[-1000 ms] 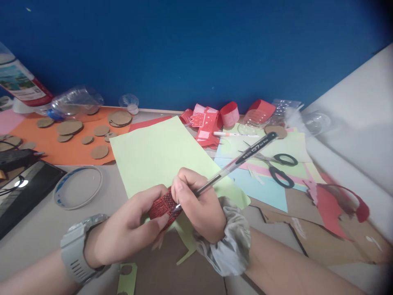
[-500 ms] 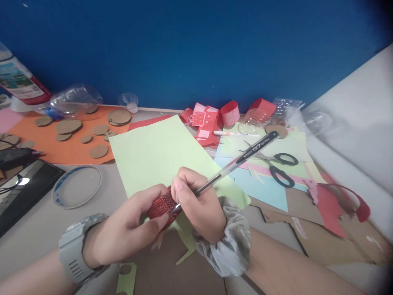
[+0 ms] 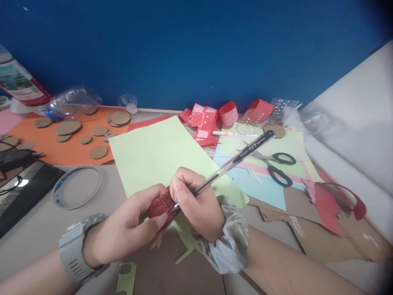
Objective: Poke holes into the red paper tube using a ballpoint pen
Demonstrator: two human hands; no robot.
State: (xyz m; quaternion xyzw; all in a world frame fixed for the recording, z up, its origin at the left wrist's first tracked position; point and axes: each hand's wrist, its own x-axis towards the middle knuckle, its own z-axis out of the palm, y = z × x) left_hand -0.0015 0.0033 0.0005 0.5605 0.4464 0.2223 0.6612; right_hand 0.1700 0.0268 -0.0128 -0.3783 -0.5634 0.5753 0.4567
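My left hand is closed on a small red piece covered in dark pen marks, its thumb pressed on the near side. In my right hand is a black-capped clear gel pen, slanting up to the right. The pen's tip touches the red piece close to my left thumb. My fingers cover part of the piece, so its full shape is hidden. Just beyond both hands lies a light green sheet of paper. Green paper scraps are below them.
Black-handled scissors lie on coloured papers at right, near a white marker and red paper rings. Cardboard discs rest on an orange sheet at left. A tape ring and a clear plastic bottle are there too.
The pen has tilted very slightly with its tip still on the red piece. The view has shifted a little; both hands keep their hold.
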